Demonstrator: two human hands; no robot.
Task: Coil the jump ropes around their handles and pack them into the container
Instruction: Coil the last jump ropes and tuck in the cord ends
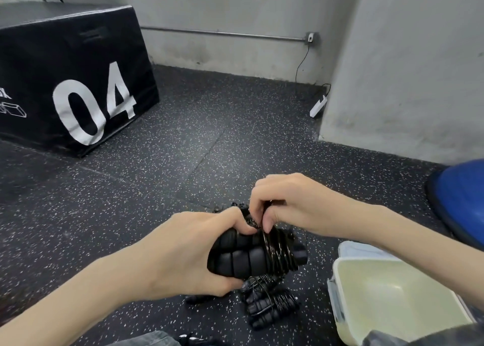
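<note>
Left hand (188, 251) grips 2 black ribbed foam handles (243, 256); right hand (285, 204) pinches thin black rope (275, 248); pale green plastic container (340, 288) at 4 o'clock.

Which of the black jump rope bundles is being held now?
The black ribbed-handle bundle, gripped by the left hand; the other bundles lie on the floor.

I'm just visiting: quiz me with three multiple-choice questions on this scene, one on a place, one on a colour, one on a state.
1. Where is the container?
A. on the black box
B. on the floor at the person's right
C. in the person's lap

2. What colour is the number on the black box?
A. white
B. red
C. yellow

3. What is inside the container?
A. several ropes
B. water
C. nothing visible

Answers: 1 B, it sits on the speckled floor by the right forearm. 2 A, "04" is white. 3 C, its pale inside shows bare.
</note>
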